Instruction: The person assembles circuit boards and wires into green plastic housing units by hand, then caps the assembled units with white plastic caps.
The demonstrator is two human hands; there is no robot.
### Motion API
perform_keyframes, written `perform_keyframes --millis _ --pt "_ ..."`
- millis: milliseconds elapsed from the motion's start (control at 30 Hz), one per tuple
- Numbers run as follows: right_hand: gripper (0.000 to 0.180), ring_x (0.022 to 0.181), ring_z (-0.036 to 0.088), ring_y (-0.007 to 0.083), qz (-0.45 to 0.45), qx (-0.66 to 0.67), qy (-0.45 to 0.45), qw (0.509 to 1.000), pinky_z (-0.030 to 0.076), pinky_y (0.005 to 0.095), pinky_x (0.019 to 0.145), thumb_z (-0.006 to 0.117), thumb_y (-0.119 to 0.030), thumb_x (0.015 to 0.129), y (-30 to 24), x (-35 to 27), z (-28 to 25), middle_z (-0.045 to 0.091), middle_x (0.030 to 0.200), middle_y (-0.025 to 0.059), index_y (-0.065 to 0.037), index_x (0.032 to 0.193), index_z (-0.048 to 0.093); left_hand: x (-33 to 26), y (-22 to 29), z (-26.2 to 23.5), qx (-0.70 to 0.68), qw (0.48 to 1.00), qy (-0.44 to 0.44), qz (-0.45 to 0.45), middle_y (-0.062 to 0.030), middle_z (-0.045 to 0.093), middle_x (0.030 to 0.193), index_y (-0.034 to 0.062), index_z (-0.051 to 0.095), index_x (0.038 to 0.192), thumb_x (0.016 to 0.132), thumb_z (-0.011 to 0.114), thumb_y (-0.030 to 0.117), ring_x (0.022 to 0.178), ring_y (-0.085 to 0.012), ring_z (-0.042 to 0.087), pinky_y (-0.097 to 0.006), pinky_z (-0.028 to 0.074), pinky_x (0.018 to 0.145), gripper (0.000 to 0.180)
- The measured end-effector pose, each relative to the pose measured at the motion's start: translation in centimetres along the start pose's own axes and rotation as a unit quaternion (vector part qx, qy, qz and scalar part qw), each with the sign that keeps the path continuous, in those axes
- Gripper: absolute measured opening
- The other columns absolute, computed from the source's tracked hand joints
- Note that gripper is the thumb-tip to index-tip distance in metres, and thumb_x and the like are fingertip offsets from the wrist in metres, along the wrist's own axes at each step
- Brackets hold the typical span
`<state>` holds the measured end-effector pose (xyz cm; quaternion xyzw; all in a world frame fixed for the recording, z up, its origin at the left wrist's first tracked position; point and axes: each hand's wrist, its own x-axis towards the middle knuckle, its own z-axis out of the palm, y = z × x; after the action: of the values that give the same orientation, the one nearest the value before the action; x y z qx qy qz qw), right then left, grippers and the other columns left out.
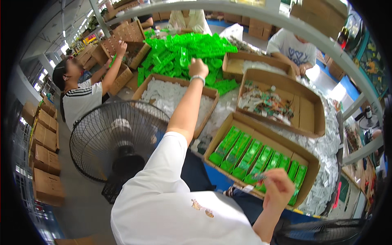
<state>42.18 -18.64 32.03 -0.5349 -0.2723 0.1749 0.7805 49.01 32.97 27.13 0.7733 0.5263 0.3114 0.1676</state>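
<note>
While I watch through the head view, the left hand (198, 68) stretches out over a heap of green plastic parts (179, 53), its fingers curled; whether it grips one, I cannot tell. Nearer the body, the right hand (278, 185) pinches a small item (259, 176), too blurred to identify, above green pieces (252, 154) lined up in a cardboard box (281, 143). Beyond that hand lies a tray of wires (309, 112); left of the outstretched arm stands a fan (125, 161).
</note>
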Motion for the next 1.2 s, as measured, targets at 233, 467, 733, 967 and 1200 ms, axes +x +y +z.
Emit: perform_keyframes --millis 233,467,733,967,1200 --pt "0.01 0.075 0.063 0.021 0.046 0.028 -0.015 0.998 0.057 0.0301 0.064 0.063 0.014 0.077 0.8 0.0 -0.6 0.062 0.088 0.0167 0.009 0.085 0.065 1.4 -4.8 1.2 0.13 0.99 0.021 0.049 -0.0195 0.063 0.111 0.0009 0.067 0.099 0.091 0.048 0.01 0.096 -0.0366 0.066 -0.046 0.055 0.081 0.022" --pt "0.008 0.074 0.062 0.0197 0.048 0.023 -0.005 0.999 0.055 0.0307 0.062 0.061 0.013 0.079 0.7 0.5 -1.2 0.061 0.087 0.0148 0.009 0.085 0.065 -0.5 -0.9 -2.9 0.031 0.988 0.131 0.073 -0.0181 0.062 0.098 0.004 0.067 0.087 0.083 0.054 0.005 0.088 -0.0382 0.066 -0.047 0.055 0.074 0.013" --pt "0.012 0.083 0.058 0.016 0.005 0.033 -0.016 0.999 0.047 0.0286 0.074 0.062 0.008 0.082 0.1 1.1 1.0 0.062 0.092 0.0101 0.005 0.092 0.064 -9.4 5.2 -8.8 -0.253 0.915 0.201 0.241 -0.0173 0.06 0.091 0.0005 0.063 0.089 0.077 0.057 -0.005 0.082 -0.0362 0.06 -0.043 0.049 0.072 0.014" --pt "0.01 0.117 0.051 0.0196 -0.126 -0.032 -0.013 0.991 0.04 0.0322 0.098 0.061 0.003 0.086 -2.0 4.3 2.0 0.057 0.122 0.0145 0.001 0.096 0.062 -25.6 7.9 -13.2 -0.26 0.805 0.122 0.519 -0.0129 0.06 0.095 -0.0003 0.062 0.086 0.072 0.061 -0.009 0.082 -0.0323 0.063 -0.037 0.051 0.07 0.016" --pt "0.015 0.108 0.061 0.0202 -0.003 0.028 -0.02 0.999 0.051 0.0322 0.088 0.063 -0.008 0.09 -2.6 5.9 1.0 0.054 0.131 0.0169 0.004 0.1 0.062 -30.4 7.8 -14.4 -0.265 0.708 0.09 0.648 -0.0123 0.059 0.095 -0.0042 0.061 0.086 0.066 0.068 -0.004 0.086 -0.0296 0.064 -0.035 0.056 0.068 0.02"
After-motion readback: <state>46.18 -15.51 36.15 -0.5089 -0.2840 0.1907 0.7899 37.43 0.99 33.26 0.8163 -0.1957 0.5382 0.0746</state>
